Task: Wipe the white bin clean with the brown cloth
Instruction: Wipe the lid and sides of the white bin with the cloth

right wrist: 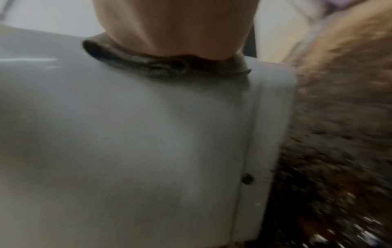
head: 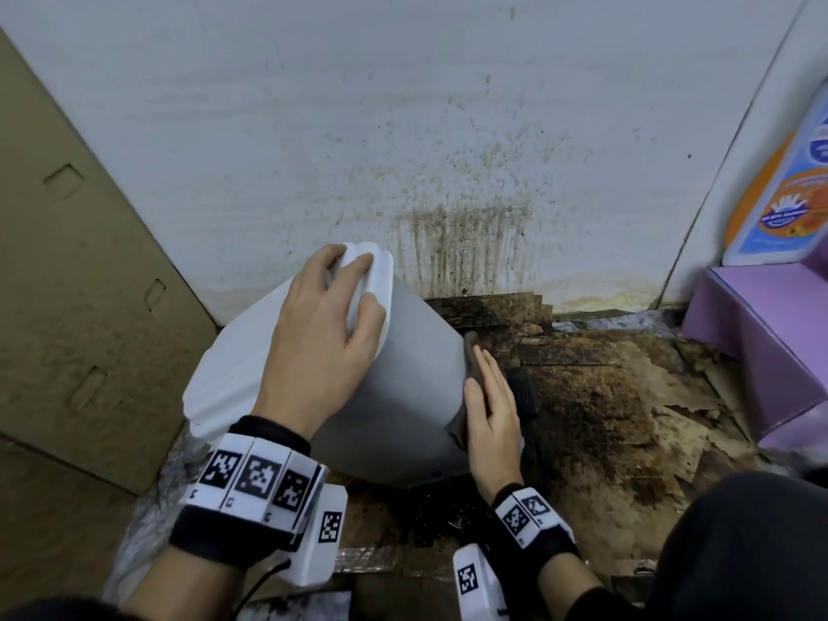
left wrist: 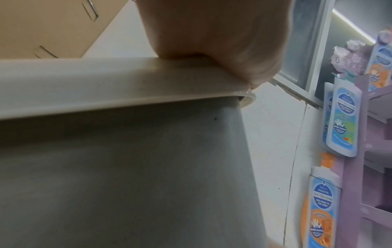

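A white bin (head: 416,374) leans tilted to the left on the dirty floor, its lid end up and left. My left hand (head: 322,333) lies over the lid's upper edge (left wrist: 106,80), fingers curled onto the rim. Along the bin's right side wall my right hand (head: 490,410) presses flat with straight fingers on the brown cloth (head: 470,351). The cloth (right wrist: 165,65) shows as a dark crumpled fold under the palm (right wrist: 174,28); most of it is hidden by the hand.
A stained white wall (head: 448,150) rises behind the bin. The floor (head: 605,396) is dark, dirty torn cardboard. A cardboard box (head: 67,284) stands left. A purple display stand (head: 770,342) with blue bottles (left wrist: 341,120) stands right. A small black object (head: 524,392) lies beside my right hand.
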`<state>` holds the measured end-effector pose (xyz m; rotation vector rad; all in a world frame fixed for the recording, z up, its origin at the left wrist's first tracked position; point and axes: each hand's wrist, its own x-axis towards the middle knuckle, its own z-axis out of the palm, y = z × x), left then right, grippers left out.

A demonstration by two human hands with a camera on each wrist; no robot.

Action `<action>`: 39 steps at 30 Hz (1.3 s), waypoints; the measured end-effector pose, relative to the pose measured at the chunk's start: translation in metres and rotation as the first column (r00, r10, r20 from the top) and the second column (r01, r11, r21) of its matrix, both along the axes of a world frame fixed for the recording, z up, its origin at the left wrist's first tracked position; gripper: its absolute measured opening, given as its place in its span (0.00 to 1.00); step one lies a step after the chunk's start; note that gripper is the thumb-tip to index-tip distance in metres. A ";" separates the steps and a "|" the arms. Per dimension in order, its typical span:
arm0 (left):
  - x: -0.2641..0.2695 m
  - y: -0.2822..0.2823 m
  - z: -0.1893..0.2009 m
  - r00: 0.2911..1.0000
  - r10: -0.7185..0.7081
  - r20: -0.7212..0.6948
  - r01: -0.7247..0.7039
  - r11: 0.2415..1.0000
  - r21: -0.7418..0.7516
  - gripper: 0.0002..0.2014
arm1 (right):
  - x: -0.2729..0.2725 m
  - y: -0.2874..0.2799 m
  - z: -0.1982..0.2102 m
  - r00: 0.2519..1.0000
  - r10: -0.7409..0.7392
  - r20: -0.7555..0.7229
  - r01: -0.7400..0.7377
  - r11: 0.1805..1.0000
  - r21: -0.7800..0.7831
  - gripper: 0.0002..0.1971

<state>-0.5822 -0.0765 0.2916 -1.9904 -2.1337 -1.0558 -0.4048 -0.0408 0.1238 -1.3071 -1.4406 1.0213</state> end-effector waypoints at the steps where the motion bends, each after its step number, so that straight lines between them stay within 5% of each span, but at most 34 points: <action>1: 0.002 0.001 0.000 1.000 0.002 -0.003 -0.002 1.000 -0.001 0.25 | 0.000 0.000 0.001 1.000 -0.010 -0.012 0.010 1.000 -0.003 0.26; 10: 0.017 0.006 0.001 0.999 -0.003 -0.039 0.001 0.999 -0.036 0.26 | -0.022 -0.008 0.043 0.971 -0.191 -0.145 0.178 0.980 -0.092 0.20; 18: 0.035 0.008 0.001 0.997 -0.063 -0.050 0.060 0.996 -0.072 0.28 | -0.024 0.004 0.133 0.864 0.076 -0.498 -0.059 0.997 0.049 0.18; 21: 0.047 0.010 0.003 0.994 -0.105 -0.019 0.103 0.990 -0.091 0.31 | -0.013 0.015 0.154 0.839 0.157 -0.521 -0.131 0.988 0.086 0.18; 26: 0.067 0.016 0.008 0.951 -0.213 0.223 0.232 0.971 -0.065 0.29 | 0.003 0.019 0.152 0.904 0.213 -0.371 -0.175 0.975 0.134 0.19; 31: 0.064 0.018 0.015 0.746 -0.303 0.593 0.278 0.951 0.135 0.20 | 0.026 0.025 0.150 0.929 0.191 -0.316 -0.151 0.978 0.147 0.19; 33: 0.049 0.016 0.014 0.783 -0.271 0.560 0.253 0.961 0.112 0.19 | 0.034 0.026 0.147 0.940 0.183 -0.288 -0.145 0.978 0.149 0.20; 36: 0.013 0.012 0.003 0.941 -0.155 0.301 0.168 0.986 -0.017 0.24 | 0.051 0.031 0.142 0.957 0.167 -0.238 -0.130 0.978 0.162 0.20; 39: -0.015 0.003 -0.008 0.981 -0.002 0.194 0.021 0.995 -0.096 0.30 | 0.070 0.038 0.136 0.968 0.152 -0.199 -0.114 0.975 0.190 0.21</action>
